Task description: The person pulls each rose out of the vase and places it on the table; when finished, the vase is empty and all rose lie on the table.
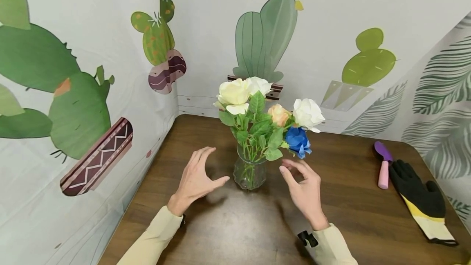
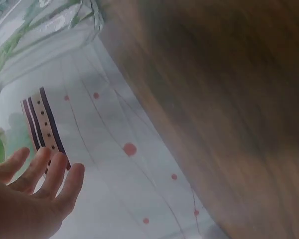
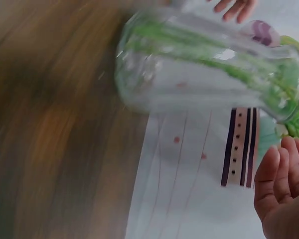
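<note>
A clear glass vase [image 1: 250, 175] stands upright on the wooden table, with green stems inside it. It holds a cream rose [image 1: 234, 93], white roses [image 1: 308, 113], a peach rose [image 1: 279, 115] and a blue rose [image 1: 297, 141] among leaves. Left of the vase, my left hand [image 1: 196, 177] is held apart from it, thumb and fingers spread. On the other side, my right hand [image 1: 305, 187] hovers below the blue rose, fingers loosely bent and holding nothing. In the right wrist view the vase [image 3: 189, 64] appears sideways, a gap between it and my right fingers [image 3: 284, 169].
A small trowel [image 1: 383, 167] with a purple blade and pink handle lies at the right of the table [image 1: 235, 224]. Beside it is a black, yellow and white work glove [image 1: 419, 195]. A cactus-printed cloth [image 1: 206, 44] hangs behind and to the left.
</note>
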`<action>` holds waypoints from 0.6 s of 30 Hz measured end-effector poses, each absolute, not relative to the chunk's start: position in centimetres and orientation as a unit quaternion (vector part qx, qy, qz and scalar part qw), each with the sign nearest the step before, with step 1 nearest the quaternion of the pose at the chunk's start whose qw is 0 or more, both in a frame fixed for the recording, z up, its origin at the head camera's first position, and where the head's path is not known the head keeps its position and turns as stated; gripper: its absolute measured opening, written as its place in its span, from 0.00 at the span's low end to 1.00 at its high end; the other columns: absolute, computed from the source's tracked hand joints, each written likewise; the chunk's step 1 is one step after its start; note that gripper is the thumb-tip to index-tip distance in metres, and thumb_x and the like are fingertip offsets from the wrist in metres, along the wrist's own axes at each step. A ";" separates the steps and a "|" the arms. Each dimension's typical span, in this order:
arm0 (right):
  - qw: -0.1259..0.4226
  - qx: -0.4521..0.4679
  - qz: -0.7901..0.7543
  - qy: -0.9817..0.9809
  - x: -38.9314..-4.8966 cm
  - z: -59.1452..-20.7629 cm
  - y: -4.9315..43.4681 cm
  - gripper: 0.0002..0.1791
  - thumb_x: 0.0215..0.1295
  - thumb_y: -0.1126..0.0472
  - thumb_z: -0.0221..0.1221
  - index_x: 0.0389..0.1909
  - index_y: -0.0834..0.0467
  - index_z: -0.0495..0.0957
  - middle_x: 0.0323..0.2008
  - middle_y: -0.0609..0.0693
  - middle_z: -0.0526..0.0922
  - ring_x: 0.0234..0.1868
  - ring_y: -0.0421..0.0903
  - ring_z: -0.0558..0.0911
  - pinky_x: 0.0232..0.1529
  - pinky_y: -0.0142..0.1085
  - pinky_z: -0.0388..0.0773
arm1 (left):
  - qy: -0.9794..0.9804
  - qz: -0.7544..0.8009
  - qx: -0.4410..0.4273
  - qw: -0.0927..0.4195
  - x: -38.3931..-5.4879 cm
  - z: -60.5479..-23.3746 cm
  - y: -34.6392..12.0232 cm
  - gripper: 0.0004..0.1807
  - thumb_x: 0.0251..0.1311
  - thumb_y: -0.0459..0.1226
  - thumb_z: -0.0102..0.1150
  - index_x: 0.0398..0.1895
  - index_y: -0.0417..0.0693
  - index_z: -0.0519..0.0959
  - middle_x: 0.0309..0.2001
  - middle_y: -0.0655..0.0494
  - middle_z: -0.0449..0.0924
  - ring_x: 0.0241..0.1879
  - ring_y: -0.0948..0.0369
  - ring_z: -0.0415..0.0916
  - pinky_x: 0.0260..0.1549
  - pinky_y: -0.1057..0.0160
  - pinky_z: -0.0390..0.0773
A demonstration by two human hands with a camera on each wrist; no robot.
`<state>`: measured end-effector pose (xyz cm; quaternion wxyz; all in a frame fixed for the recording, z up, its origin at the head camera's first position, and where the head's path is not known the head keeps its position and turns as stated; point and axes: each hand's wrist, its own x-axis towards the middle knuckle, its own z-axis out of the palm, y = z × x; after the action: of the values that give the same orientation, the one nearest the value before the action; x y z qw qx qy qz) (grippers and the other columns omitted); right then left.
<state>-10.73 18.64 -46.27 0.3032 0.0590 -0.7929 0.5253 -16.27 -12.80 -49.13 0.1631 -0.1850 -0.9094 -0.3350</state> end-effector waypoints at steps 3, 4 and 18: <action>0.256 0.001 0.593 -0.763 -11.1 -45.4 17.9 0.09 0.68 0.70 0.72 0.47 0.66 0.91 0.34 0.39 0.88 0.34 0.30 0.84 0.36 0.21 0.81 | -0.903 -0.354 -0.188 0.152 -16.3 -49.3 -11.8 0.51 0.45 0.58 0.85 0.73 0.51 0.76 0.72 0.48 0.78 0.73 0.46 0.75 0.67 0.40 0.83; 0.242 -0.015 0.613 -0.752 -11.3 -45.1 17.6 0.09 0.69 0.70 0.71 0.48 0.67 0.91 0.34 0.36 0.88 0.33 0.30 0.85 0.35 0.22 0.83 | -0.902 -0.359 -0.189 0.149 -16.3 -49.4 -11.6 0.51 0.45 0.58 0.85 0.73 0.51 0.76 0.72 0.48 0.78 0.73 0.47 0.75 0.67 0.40 0.83; 0.186 -0.065 0.707 -0.679 -13.4 -44.5 16.1 0.12 0.72 0.68 0.69 0.53 0.67 0.90 0.26 0.39 0.89 0.24 0.36 0.81 0.30 0.28 0.82 | -0.859 -0.468 -0.191 0.085 -17.2 -50.0 -8.0 0.52 0.45 0.54 0.87 0.74 0.43 0.77 0.71 0.46 0.80 0.69 0.46 0.80 0.67 0.39 0.82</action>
<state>-13.39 16.07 -44.50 0.1862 -0.0652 -0.6795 0.7067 -17.17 -7.98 -50.04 0.0847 -0.1906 -0.8588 -0.4679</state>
